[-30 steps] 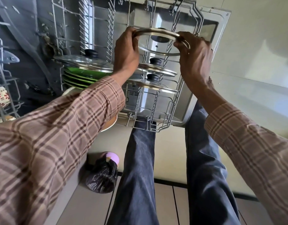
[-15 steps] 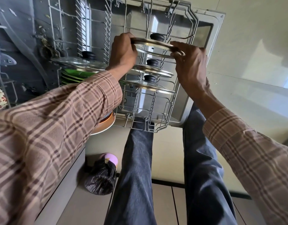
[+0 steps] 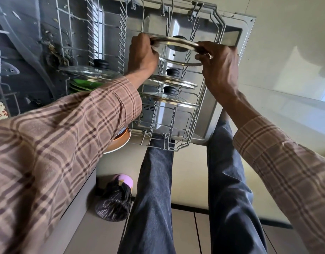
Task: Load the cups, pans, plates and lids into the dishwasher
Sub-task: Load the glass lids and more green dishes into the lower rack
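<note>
Gripping a round glass lid with a steel rim and a black knob (image 3: 177, 52), the person bends over the pulled-out grey wire rack of the dishwasher (image 3: 192, 114). The left hand (image 3: 142, 54) has its fingers curled over the lid's left edge, and the right hand (image 3: 217, 61) pinches the right edge, so the lid is carried between the two, one at each end of its width. It hangs tilted, knob towards the far end of the rack, over the right-hand row of tines, not yet seated as far as I can judge.

Just nearer the person, in the same row, stand a second glass lid with a black knob (image 3: 173, 80) and a third glass lid (image 3: 170, 97), each slotted on edge. The held lid lies directly beyond them, so the free slot for it looks to be the next one along, straight down from the grip. Both hands are equally placed for lowering it; the rim should drop between tines without striking the second lid's knob.

To the left sit a larger glass lid (image 3: 90, 72) and green plates (image 3: 81, 85) beneath it.
</note>
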Available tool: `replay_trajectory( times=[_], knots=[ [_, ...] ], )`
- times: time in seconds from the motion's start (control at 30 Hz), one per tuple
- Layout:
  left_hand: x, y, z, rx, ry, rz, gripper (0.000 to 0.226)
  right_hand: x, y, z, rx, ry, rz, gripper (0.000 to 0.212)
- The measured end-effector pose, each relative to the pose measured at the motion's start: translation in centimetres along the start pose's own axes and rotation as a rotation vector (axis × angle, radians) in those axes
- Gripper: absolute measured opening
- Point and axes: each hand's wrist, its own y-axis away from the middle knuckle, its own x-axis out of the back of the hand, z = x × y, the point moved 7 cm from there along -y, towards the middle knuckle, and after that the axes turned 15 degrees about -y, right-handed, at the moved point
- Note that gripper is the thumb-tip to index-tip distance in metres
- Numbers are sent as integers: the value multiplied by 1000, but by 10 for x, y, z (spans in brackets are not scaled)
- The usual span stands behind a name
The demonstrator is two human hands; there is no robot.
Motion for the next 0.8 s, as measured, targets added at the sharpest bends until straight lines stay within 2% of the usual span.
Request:
replay_trajectory(
  times=[0.17,0.4,0.67,0.8],
  knots=[
    [0,1,-5,45,31,-36,24,-2,-1,-7,4,-1,-47,22],
    [0,-1,-15,-38,-68,-150,36,-13,8,-5,0,-56,-36,30],
    [-8,3,-9,-81,-83,-142,34,-10,-8,5,-9,26,-41,30],
    [-18,-2,9,-143,-78,-189,31,-5,-10,24,-68,81,-121,31]
  ],
)
